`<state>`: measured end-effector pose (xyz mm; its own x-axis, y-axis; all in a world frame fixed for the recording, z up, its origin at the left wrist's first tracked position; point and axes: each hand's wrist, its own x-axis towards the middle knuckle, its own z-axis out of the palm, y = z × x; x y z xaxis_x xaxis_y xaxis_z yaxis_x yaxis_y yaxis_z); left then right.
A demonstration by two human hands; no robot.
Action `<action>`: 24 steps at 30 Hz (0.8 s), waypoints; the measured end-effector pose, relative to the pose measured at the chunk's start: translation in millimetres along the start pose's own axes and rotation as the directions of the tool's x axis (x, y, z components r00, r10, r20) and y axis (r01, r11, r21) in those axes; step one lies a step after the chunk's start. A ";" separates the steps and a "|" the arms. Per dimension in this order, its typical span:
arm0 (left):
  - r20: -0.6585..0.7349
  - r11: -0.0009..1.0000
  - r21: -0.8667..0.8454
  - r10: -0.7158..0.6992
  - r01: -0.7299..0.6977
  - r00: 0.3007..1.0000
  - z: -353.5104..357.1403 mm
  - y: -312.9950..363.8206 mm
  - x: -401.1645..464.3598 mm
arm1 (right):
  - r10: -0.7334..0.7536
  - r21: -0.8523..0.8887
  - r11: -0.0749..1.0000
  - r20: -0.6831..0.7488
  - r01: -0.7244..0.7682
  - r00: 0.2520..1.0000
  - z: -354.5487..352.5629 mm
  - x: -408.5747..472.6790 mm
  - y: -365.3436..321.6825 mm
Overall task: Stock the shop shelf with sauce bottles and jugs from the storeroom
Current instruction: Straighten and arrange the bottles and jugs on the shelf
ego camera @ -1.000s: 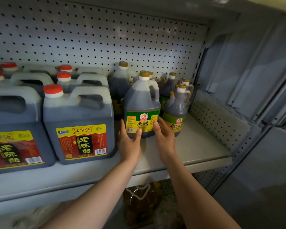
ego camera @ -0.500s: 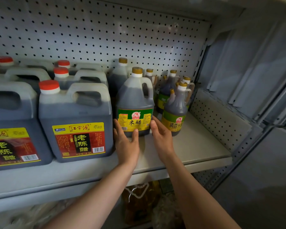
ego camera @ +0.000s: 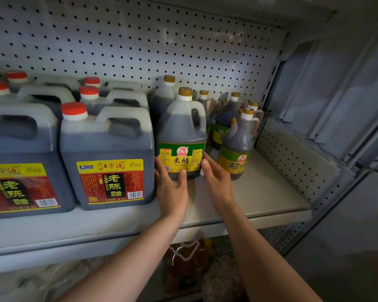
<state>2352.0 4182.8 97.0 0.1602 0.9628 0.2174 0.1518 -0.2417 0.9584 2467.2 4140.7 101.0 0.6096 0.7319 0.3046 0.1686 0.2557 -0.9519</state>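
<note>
A dark vinegar jug with a gold cap and green-yellow label (ego camera: pixel 181 136) stands upright on the grey shelf (ego camera: pixel 260 192). My left hand (ego camera: pixel 171 188) touches its lower left side with straight fingers and the thumb against the front. My right hand (ego camera: pixel 216 182) presses its lower right side with straight fingers. Just right of it stands a smaller gold-capped bottle with a green label (ego camera: pixel 238 147). Left of it sits a big square jug with a red cap and red-yellow label (ego camera: pixel 107 158).
More red-capped jugs (ego camera: pixel 22 158) fill the shelf's left part in rows. Several gold-capped bottles (ego camera: pixel 229 114) stand behind at the pegboard back wall (ego camera: pixel 140 44). Bare shelf lies at the front right. Bagged goods (ego camera: pixel 188 267) sit on the lower level.
Both hands have pushed the gold-capped jug back and to the left, close beside the red-capped jug. The view has shifted slightly.
</note>
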 end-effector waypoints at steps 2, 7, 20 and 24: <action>0.003 1.000 0.000 -0.018 0.018 1.000 0.4 1.1 -0.4 | 0.002 0.009 1.000 -0.016 -0.002 1.000 0.4 -0.1 -0.1; -0.011 0.995 -0.036 -0.090 0.089 0.996 3.3 3.1 4.0 | 0.017 -0.004 1.000 -0.061 -0.017 0.998 6.8 7.0 2.4; -0.001 0.965 -0.166 -0.206 0.203 0.978 13.6 9.3 10.5 | 0.140 0.003 0.990 -0.189 -0.142 0.972 16.3 33.2 14.8; -0.017 0.969 -0.137 -0.210 0.205 0.978 14.7 14.0 15.1 | 0.141 -0.005 0.990 -0.172 -0.144 0.975 19.6 38.7 14.9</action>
<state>2370.9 4192.2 111.1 0.1081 0.9940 0.0147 0.0465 -0.0198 0.9987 2478.2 4185.2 99.2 0.7510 0.6412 0.1575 0.0830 0.1450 -0.9859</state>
